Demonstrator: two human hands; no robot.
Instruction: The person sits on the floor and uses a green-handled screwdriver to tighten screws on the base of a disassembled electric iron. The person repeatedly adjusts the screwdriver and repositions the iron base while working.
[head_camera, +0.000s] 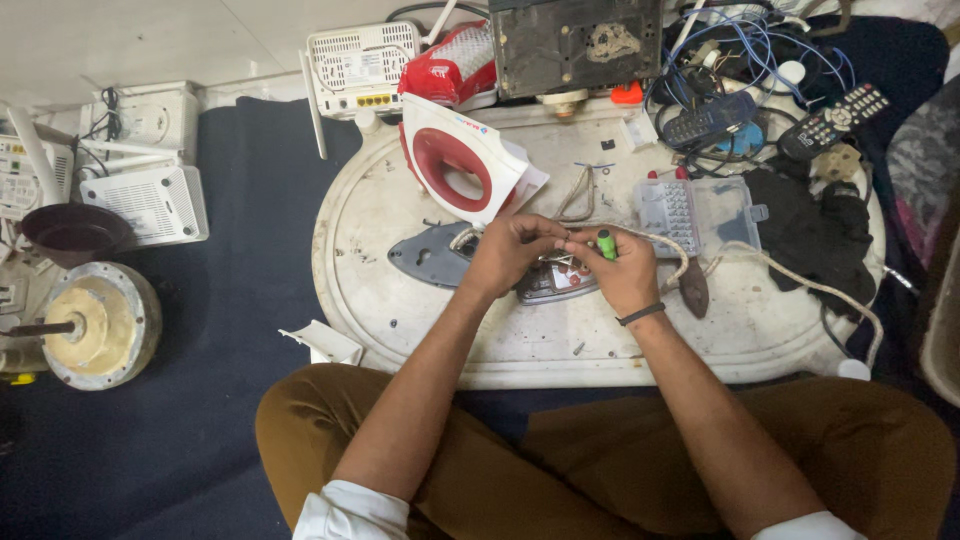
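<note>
Foreground: my crossed legs in brown trousers (600, 450), with both forearms reaching over them to the white board (520, 345) that serves as a worktop. My left hand (510, 250) has its fingertips pinched together on a small part above the iron's metal base (440, 255), apparently to steady it. My right hand (620, 265) is closed around a green-handled screwdriver (606, 244), tip pointing toward the left fingertips; what exactly the tip meets is hidden by my fingers. The two hands nearly touch, directly over the opened iron base lying flat at mid-board.

Middle ground: the iron's red and white upper shell (460, 165) stands tilted just behind my left hand, set aside from the base. The braided cord (800, 285) curves off to the right, passing a clear plastic parts box (695, 210) near my right hand.

Background: remote controls (835, 120) and a tangle of blue wires (750, 50) crowd the far right; white routers (360, 65) lie beyond the board. On the dark mat to the left sits a round metal motor part (95, 325).
</note>
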